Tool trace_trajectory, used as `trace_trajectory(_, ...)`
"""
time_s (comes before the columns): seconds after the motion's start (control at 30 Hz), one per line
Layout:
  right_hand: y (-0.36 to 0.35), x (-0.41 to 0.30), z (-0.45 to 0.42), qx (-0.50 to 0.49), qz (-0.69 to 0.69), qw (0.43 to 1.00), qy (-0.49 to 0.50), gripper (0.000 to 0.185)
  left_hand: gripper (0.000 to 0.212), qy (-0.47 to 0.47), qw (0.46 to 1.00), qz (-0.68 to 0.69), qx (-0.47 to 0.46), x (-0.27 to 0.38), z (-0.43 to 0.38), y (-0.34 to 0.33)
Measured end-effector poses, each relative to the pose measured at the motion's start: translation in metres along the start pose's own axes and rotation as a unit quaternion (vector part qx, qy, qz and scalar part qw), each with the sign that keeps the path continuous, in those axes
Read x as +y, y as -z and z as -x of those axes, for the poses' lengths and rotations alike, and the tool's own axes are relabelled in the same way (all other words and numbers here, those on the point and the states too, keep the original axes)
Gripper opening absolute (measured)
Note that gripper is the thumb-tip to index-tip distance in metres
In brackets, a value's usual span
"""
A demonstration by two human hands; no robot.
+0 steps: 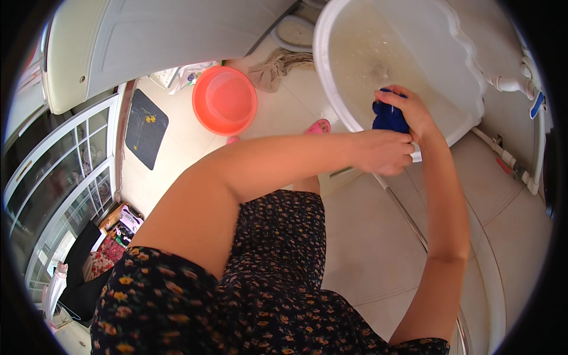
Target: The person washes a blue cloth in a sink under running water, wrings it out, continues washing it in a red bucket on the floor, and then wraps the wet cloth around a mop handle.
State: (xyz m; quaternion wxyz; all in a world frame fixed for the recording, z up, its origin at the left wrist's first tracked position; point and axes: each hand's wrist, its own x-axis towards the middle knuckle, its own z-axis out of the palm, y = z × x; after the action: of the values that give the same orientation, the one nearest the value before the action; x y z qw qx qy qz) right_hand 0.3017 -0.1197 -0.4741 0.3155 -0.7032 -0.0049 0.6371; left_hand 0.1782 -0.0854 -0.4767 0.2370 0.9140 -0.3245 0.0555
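Note:
A dark blue cloth (pixel 389 119) is bunched between my two hands at the near rim of a large white washbasin (pixel 328 71). My right hand (pixel 412 111) grips it from the right, thumb across its upper part. Below it, my left hand (pixel 385 153) is closed in a fist against the lower end of the cloth, and its fingers hide part of it. Cloudy, brownish water (pixel 368 53) lies in the basin, beyond my hands.
An orange-red plastic tub (pixel 202 104) stands on the tiled floor, near a crumpled beige rag (pixel 270 73) and a dark grey mat (pixel 146 133). White pipes (pixel 510 84) run along the right wall. A large white panel (pixel 177 35) rises at upper left, above a glazed door (pixel 66 164).

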Motion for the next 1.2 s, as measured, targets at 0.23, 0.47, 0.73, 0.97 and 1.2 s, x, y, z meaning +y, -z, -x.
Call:
trace_trajectory(0.23, -0.135, 0.042, 0.007, -0.206, -0.233, 0.948, 0.071, 0.071, 0.043, 0.568, 0.679, 0.181, 0.428, 0.083, 0.187, 0.022)
trace_trajectory(0.47, -0.34, 0.118, -0.059, -0.053, -0.194, 0.978, -0.058, 0.076, 0.046, 0.676, 0.073, 0.539, 0.498, 0.124, 0.398, -0.053)
trace_trajectory(0.73, -0.466, 0.192, -0.133, 0.055, -0.237, 0.969, -0.037, 0.036, 0.038, 0.627, 0.159, 0.58, 0.495, 0.101, 0.546, -0.088)
trace_trajectory(0.97, -0.473, 0.233, -0.232, 0.209, -0.246, 0.946, 0.04, 0.019, 0.036, 0.657, 0.136, 0.512, 0.537, 0.061, 0.631, -0.165)
trace_trajectory(1.2, -0.478, 0.257, -0.329, 0.272, 0.33, 0.855, 0.293, 0.044, 0.066, 0.615, 0.123, 0.485, 0.61, 0.028, 0.655, -0.252)
